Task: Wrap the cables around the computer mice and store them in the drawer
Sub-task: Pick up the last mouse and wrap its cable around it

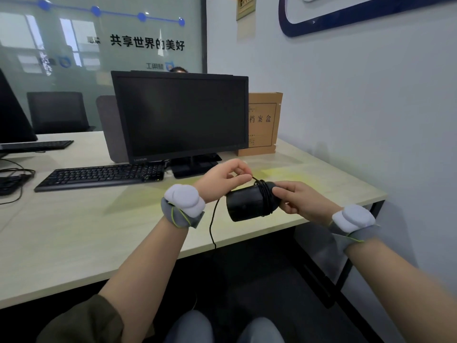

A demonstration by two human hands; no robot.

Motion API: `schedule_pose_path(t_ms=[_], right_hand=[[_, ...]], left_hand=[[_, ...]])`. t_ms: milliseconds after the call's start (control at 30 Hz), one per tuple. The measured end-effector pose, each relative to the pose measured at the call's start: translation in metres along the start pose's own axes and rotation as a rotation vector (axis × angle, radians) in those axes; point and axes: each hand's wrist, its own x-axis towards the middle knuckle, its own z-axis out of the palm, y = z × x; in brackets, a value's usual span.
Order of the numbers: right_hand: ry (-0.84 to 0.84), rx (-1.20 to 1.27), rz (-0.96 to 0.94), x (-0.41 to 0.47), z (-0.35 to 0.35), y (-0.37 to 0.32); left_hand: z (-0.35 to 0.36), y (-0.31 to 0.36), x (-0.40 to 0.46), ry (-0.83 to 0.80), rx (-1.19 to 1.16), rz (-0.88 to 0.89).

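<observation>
A black computer mouse (247, 205) is held in the air just above the desk's front edge. My right hand (300, 199) grips its right end, thumb pressed on the cable turns. Several turns of black cable (265, 194) circle the mouse near that end. My left hand (223, 175) pinches the cable just above the mouse. The loose rest of the cable (212, 226) hangs down past the desk edge into the dark below. No drawer is in view.
On the pale desk (99, 233) stand a black monitor (180, 115), a black keyboard (101, 175) and a brown file box (264, 122). A second keyboard (37, 145) and loose cables (12, 181) lie at far left. A white wall is close on the right.
</observation>
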Motion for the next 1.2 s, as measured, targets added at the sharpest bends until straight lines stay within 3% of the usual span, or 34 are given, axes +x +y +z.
schedule_pose_path(t_ms=[133,200,300,400,567,667,733,833,967,1100,1200], right_hand=[[-0.005,0.29,-0.008,0.0,0.007,0.0],[0.05,0.487,0.005,0.005,0.014,-0.002],[0.174,0.737,0.011,0.015,0.02,-0.011],[0.358,0.809,-0.004,0.024,0.02,-0.017],[0.55,0.527,-0.031,0.025,0.012,-0.01],[0.683,0.131,-0.054,0.023,-0.006,-0.007],[0.728,-0.163,-0.077,0.02,-0.021,-0.006],[0.598,-0.42,-0.031,0.014,-0.033,-0.005],[0.237,-0.587,0.084,0.005,-0.035,-0.011],[-0.133,-0.36,0.104,-0.009,-0.032,-0.014],[-0.238,0.036,0.034,-0.016,-0.023,-0.012]], left_hand=[[-0.002,-0.001,-0.006,-0.075,-0.497,-0.078],[0.003,-0.004,-0.006,-0.015,-0.644,-0.115],[0.016,-0.005,-0.002,0.074,-0.608,-0.184],[0.028,-0.005,0.0,0.048,-0.415,-0.214],[0.034,-0.002,-0.001,-0.1,-0.066,-0.327],[0.031,-0.001,-0.006,-0.209,0.088,-0.429],[0.029,0.0,-0.007,-0.202,0.279,-0.39],[0.024,0.007,-0.006,-0.091,0.417,-0.179],[0.018,0.021,-0.002,-0.006,0.459,0.075],[0.01,0.025,-0.001,0.039,0.267,0.174],[0.005,0.026,-0.006,0.025,-0.032,0.114]])
